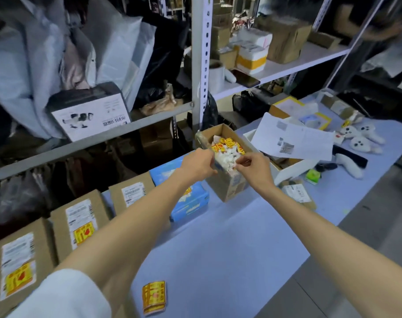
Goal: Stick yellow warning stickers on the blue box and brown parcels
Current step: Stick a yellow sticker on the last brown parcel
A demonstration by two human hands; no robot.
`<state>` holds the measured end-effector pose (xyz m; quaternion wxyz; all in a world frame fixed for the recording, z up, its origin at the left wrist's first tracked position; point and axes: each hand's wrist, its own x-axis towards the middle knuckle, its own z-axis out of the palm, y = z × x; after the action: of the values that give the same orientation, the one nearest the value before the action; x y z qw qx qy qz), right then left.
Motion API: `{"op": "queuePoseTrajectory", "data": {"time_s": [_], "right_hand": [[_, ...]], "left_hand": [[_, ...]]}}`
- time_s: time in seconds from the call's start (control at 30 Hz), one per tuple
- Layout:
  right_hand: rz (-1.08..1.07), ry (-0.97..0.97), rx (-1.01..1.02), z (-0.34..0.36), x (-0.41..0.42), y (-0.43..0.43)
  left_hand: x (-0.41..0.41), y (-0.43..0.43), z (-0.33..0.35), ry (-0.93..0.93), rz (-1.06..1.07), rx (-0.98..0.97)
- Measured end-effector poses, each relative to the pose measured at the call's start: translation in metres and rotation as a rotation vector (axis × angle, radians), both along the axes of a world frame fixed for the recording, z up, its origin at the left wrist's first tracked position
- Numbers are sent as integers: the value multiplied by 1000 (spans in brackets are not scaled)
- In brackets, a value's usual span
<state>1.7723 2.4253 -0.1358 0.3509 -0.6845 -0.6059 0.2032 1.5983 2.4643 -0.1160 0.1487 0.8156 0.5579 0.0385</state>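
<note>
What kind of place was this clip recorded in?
Most likely a parcel packing or storeroom area. Metal shelving is stacked with cardboard boxes and plastic mailer bags, brown parcels with shipping labels line a long blue table, and a sheet of yellow warning stickers lies ready.

Dim storeroom, crowded with grey metal shelving (199,65) of perforated uprights. Behind the pale blue bench (229,237), lower shelves heavy with plastic bags and dark bundles; right of the main upright, a white shelf board (294,63) under stacked cartons. Right of the bench, grey floor (367,237).
</note>
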Motion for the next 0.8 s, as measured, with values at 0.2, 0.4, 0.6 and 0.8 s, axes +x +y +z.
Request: {"op": "queuePoseTrajectory", "data": {"time_s": [0.2,0.4,0.6,0.8], "right_hand": [[-1,-139,-130,-4,10,37],[58,-169,-177,-13,1,30],[296,-215,-114,-10,-69,3],[579,-304,-131,-15,-166,-46]], "left_hand": [[9,27,-5,15,25,31],[-13,20,-23,-37,89,-2],[-78,-28,-30,-117,265,-41],[-162,-116,-33,-194,465,-72]]}}
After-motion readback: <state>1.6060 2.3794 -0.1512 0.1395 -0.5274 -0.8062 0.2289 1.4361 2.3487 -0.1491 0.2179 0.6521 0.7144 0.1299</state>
